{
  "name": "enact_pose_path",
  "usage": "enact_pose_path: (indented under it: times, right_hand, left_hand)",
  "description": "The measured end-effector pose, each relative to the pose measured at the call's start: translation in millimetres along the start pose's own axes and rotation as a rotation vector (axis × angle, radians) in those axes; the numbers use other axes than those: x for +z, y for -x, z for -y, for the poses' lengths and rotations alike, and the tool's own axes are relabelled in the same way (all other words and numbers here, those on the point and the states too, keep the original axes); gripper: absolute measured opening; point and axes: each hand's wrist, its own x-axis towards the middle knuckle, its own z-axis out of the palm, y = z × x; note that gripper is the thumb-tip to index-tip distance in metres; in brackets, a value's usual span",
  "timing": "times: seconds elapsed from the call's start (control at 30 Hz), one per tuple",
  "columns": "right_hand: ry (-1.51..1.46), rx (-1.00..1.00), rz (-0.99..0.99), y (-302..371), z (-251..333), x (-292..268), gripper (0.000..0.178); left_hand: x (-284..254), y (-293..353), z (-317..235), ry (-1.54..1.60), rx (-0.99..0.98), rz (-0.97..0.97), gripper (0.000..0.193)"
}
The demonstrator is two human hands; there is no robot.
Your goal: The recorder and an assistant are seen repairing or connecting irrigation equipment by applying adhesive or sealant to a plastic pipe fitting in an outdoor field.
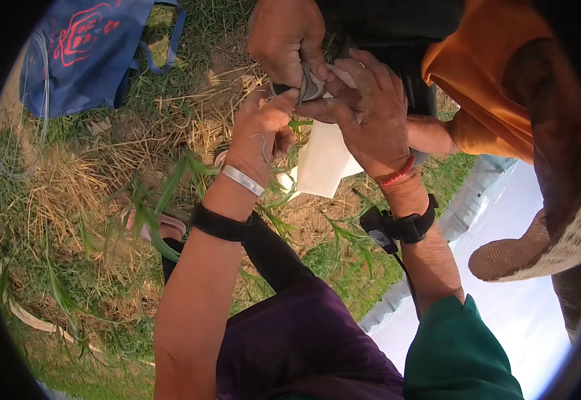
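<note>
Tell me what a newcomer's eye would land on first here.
First, the cluster of hands at upper centre: the person's left hand and right hand meet another person's hand at a small grey item, too unclear to name. Next, the blue bag with red markings at upper left, and the bright orange sleeve at upper right.

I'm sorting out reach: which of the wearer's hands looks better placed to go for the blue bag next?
Probably the left hand: it is nearer the blue bag, while the right hand is farther across. Both are at the grey object, though.
</note>
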Motion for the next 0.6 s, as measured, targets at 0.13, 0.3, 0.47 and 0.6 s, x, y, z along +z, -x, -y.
enact_pose_path:
  times: [0.13, 0.3, 0.47, 0.6]
  right_hand:
    - [-0.460, 0.283, 0.257, 1.5, -19.4, 7.5, 0.047]
    - [-0.845, 0.448, 0.481, -2.0, -31.1, 12.1, 0.052]
    - [-0.344, 0.130, 0.213, 7.5, -16.3, -1.4, 0.047]
    - [-1.008, 0.362, 0.359, 36.9, 63.7, -27.1, 0.043]
  left_hand:
    - [-19.4, -9.2, -1.0, -0.079, 0.001, 0.198, 0.054]
    - [-20.2, -12.3, 5.8, -0.009, 0.132, 0.253, 0.054]
    - [-5.9, 12.6, 14.0, -0.206, 0.256, -0.084, 0.039]
    - [-12.6, 33.7, 39.9, 0.023, 0.218, -0.239, 0.027]
